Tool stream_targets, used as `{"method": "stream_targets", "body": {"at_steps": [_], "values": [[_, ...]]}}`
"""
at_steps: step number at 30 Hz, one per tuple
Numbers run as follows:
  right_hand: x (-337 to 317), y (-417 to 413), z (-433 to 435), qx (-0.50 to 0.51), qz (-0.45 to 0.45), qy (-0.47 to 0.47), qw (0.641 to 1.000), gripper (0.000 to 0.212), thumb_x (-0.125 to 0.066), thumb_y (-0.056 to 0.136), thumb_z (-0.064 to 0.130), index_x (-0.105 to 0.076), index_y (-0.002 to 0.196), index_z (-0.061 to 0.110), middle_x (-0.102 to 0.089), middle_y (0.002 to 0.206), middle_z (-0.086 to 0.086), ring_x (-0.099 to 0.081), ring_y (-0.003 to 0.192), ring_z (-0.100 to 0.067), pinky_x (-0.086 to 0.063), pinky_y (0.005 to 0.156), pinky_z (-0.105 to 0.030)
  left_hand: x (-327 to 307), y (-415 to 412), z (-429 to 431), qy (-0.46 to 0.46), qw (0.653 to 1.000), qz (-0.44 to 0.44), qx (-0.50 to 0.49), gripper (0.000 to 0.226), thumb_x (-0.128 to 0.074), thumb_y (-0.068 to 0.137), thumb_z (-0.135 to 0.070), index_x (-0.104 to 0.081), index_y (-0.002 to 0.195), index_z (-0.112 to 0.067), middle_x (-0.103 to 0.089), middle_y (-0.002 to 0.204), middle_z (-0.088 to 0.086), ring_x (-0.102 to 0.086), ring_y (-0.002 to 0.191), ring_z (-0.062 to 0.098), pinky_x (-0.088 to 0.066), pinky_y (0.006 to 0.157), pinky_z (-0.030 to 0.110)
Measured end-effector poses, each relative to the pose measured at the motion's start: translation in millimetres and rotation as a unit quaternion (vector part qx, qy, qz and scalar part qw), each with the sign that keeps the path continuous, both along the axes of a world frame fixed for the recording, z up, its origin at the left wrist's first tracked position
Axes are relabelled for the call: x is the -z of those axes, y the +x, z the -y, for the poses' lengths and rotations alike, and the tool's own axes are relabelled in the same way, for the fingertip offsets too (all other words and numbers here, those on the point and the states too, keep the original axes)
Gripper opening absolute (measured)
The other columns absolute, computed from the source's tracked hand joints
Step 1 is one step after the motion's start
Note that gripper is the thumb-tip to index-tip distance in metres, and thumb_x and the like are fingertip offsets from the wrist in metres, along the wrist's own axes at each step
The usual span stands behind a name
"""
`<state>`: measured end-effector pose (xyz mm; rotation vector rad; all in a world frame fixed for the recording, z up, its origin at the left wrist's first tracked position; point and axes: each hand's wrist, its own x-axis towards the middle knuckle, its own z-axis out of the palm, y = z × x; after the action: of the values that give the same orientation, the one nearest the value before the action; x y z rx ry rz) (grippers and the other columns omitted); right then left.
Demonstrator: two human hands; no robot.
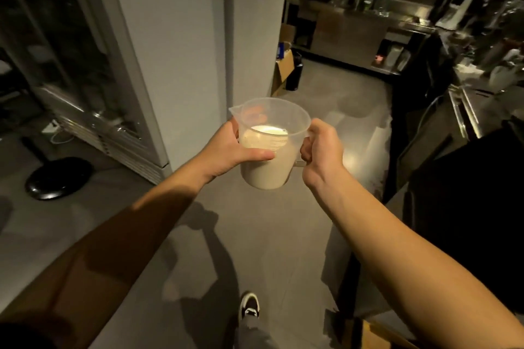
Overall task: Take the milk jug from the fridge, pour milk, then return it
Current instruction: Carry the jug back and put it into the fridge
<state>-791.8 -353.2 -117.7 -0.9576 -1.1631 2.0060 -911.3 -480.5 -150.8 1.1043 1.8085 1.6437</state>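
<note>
A clear plastic milk jug (269,161) with a spout at its upper left is held upright in front of me, about half full of milk. My left hand (226,150) wraps around the jug's left side, thumb across the front. My right hand (320,147) is closed on the handle on the jug's right side. A glass-door fridge (85,79) stands at the left with its door shut, a white side panel (175,51) facing me.
A dark counter (467,164) runs along the right, with steel shelves and glassware (354,3) at the back. A cardboard box (283,71) and a dark bottle (295,73) stand by the pillar. A black round base (56,178) lies on the floor at left. My shoe (249,306) shows below.
</note>
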Motion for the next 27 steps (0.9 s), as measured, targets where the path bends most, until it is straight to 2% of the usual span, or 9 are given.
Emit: {"method": "stream_targets", "body": {"at_steps": [2, 6, 11, 15, 18, 20, 22, 24, 27], "values": [[-0.5, -28.3, 8.0, -0.02, -0.007, -0.004, 1.0, 0.029, -0.054, 0.076, 0.006, -0.038, 0.058, 0.021, -0.027, 0.047, 0.006, -0.018, 0.042, -0.009, -0.019, 0.04, -0.021, -0.2, -22.0, 12.9, -0.002, 1.0, -0.006, -0.019, 0.09, -0.086, 0.054, -0.041, -0.049, 0.135, -0.027, -0.061, 0.129, -0.006, -0.058, 0.12, 0.015, -0.05, 0.1, 0.029], [-2.9, -91.7, 25.2, -0.058, -0.005, -0.006, 0.998, 0.029, -0.055, 0.077, 0.005, -0.038, 0.058, 0.02, -0.029, 0.046, 0.006, -0.02, 0.039, -0.008, -0.021, 0.037, -0.019, -2.7, -70.5, 38.1, 0.004, 0.998, -0.009, -0.061, 0.077, -0.087, 0.056, -0.032, -0.05, 0.123, -0.038, -0.06, 0.12, -0.024, -0.059, 0.113, -0.002, -0.048, 0.089, 0.015], [-11.7, -177.2, 41.5, -0.098, -0.038, -0.031, 0.994, 0.032, -0.053, 0.079, 0.001, -0.038, 0.059, 0.021, -0.029, 0.046, 0.006, -0.02, 0.038, -0.008, -0.019, 0.034, -0.017, -8.2, -149.2, 63.4, -0.004, 0.993, -0.016, -0.116, 0.102, -0.087, 0.051, -0.038, -0.043, 0.142, -0.024, -0.056, 0.134, -0.009, -0.057, 0.121, 0.009, -0.049, 0.096, 0.021], [-15.9, -247.6, 50.5, -0.131, -0.023, -0.023, 0.991, 0.03, -0.053, 0.077, 0.004, -0.036, 0.061, 0.023, -0.027, 0.051, 0.004, -0.018, 0.044, -0.01, -0.017, 0.036, -0.02, -15.3, -207.4, 81.4, -0.002, 0.992, -0.002, -0.129, 0.104, -0.088, 0.052, -0.036, -0.039, 0.144, -0.025, -0.056, 0.137, -0.005, -0.056, 0.124, 0.01, -0.048, 0.099, 0.025], [-21.6, -294.3, 57.9, -0.152, -0.022, -0.012, 0.988, 0.031, -0.054, 0.076, 0.005, -0.036, 0.059, 0.023, -0.027, 0.051, 0.004, -0.017, 0.044, -0.01, -0.016, 0.035, -0.02, -20.3, -247.0, 91.1, 0.007, 0.989, 0.002, -0.149, 0.113, -0.09, 0.047, -0.036, -0.039, 0.146, -0.018, -0.058, 0.137, 0.0, -0.058, 0.124, 0.014, -0.047, 0.102, 0.03], [-22.9, -329.3, 69.1, -0.166, -0.007, -0.005, 0.986, 0.033, -0.054, 0.076, 0.005, -0.033, 0.057, 0.023, -0.026, 0.05, 0.005, -0.018, 0.043, -0.01, -0.018, 0.034, -0.019, -21.1, -276.2, 102.4, 0.009, 0.987, 0.013, -0.161, 0.121, -0.095, 0.043, -0.046, -0.039, 0.146, -0.016, -0.058, 0.137, 0.005, -0.058, 0.124, 0.019, -0.048, 0.103, 0.036], [-25.2, -352.0, 79.7, -0.175, -0.007, -0.009, 0.984, 0.035, -0.053, 0.077, 0.005, -0.032, 0.056, 0.022, -0.025, 0.049, 0.005, -0.017, 0.042, -0.011, -0.018, 0.033, -0.017, -22.3, -296.2, 112.7, 0.005, 0.984, 0.017, -0.175, 0.125, -0.094, 0.038, -0.057, -0.041, 0.144, -0.019, -0.059, 0.134, 0.003, -0.06, 0.121, 0.016, -0.051, 0.099, 0.032], [-24.3, -378.9, 91.3, -0.174, -0.004, -0.014, 0.985, 0.034, -0.052, 0.078, 0.005, -0.031, 0.057, 0.021, -0.024, 0.049, 0.005, -0.017, 0.042, -0.011, -0.017, 0.033, -0.015, -21.7, -321.3, 125.9, 0.003, 0.985, 0.026, -0.173, 0.112, -0.094, 0.039, -0.055, -0.046, 0.136, -0.029, -0.061, 0.13, -0.002, -0.061, 0.118, 0.013, -0.053, 0.093, 0.026], [-24.0, -417.9, 112.9, -0.178, 0.008, -0.01, 0.984, 0.033, -0.052, 0.078, 0.007, -0.029, 0.059, 0.021, -0.023, 0.051, 0.004, -0.017, 0.043, -0.013, -0.015, 0.035, -0.015, -18.6, -362.2, 148.5, -0.003, 0.988, 0.031, -0.151, 0.082, -0.088, 0.053, -0.035, -0.049, 0.125, -0.037, -0.062, 0.126, -0.005, -0.062, 0.117, 0.013, -0.054, 0.089, 0.024]]}}
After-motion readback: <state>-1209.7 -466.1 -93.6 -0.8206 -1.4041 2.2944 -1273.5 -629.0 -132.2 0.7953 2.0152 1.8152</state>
